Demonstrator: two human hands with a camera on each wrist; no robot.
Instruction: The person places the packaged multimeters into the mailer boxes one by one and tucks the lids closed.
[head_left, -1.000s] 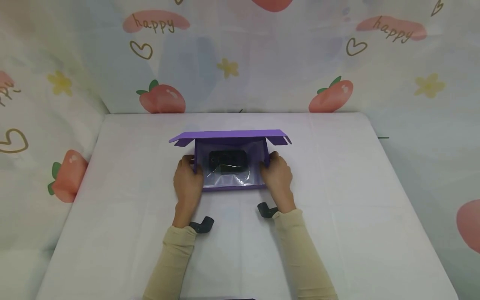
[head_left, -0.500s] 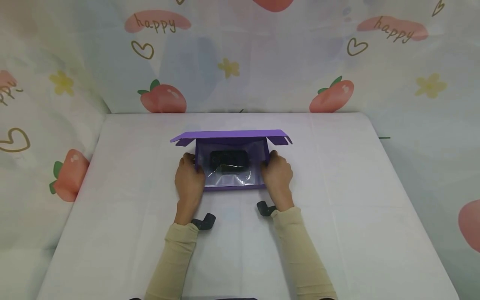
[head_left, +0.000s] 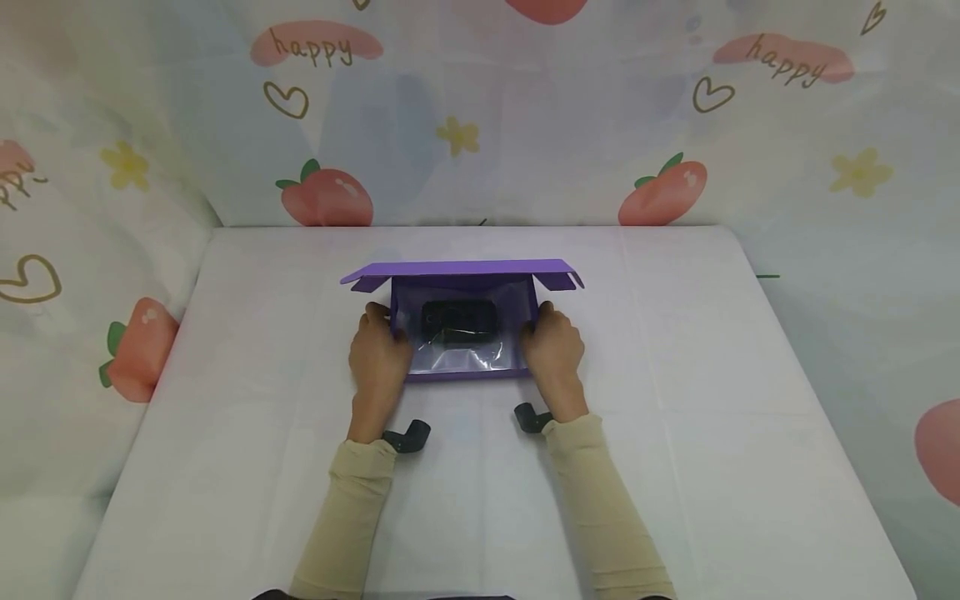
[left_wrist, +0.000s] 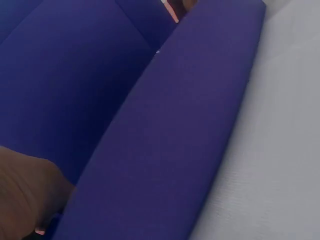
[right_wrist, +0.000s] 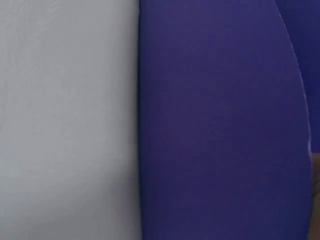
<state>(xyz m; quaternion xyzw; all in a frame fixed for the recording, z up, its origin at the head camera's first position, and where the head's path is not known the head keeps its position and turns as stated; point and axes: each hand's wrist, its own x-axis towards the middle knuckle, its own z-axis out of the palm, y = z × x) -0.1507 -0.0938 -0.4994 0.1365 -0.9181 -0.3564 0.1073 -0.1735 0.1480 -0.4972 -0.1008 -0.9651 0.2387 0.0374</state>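
In the head view a purple cardboard box (head_left: pixel 465 377) stands on the white table, its lid (head_left: pixel 461 267) raised at the back with side flaps spread. Inside lies a dark, phone-like object (head_left: pixel 459 320) in a clear plastic bag (head_left: pixel 457 360). My left hand (head_left: pixel 377 358) grips the box's left side wall, thumb inside and fingers outside. On the opposite wall my right hand (head_left: pixel 555 354) holds on in the same manner. The left wrist view has the purple front wall (left_wrist: pixel 160 120) up close, with part of a hand (left_wrist: pixel 30 192) at its lower left. Purple wall (right_wrist: pixel 220 120) also fills much of the right wrist view.
A white cloth covers the table (head_left: pixel 720 467). Behind it hangs a patterned curtain (head_left: pixel 525 100) with fruit, hearts and flowers. A black wrist mount (head_left: pixel 408 437) juts inward from the left wrist, another black mount (head_left: pixel 531 418) from the right.
The left forearm has shifted slightly forward, away from the body. Both hands keep their grip, and the box stays in practically the same place.
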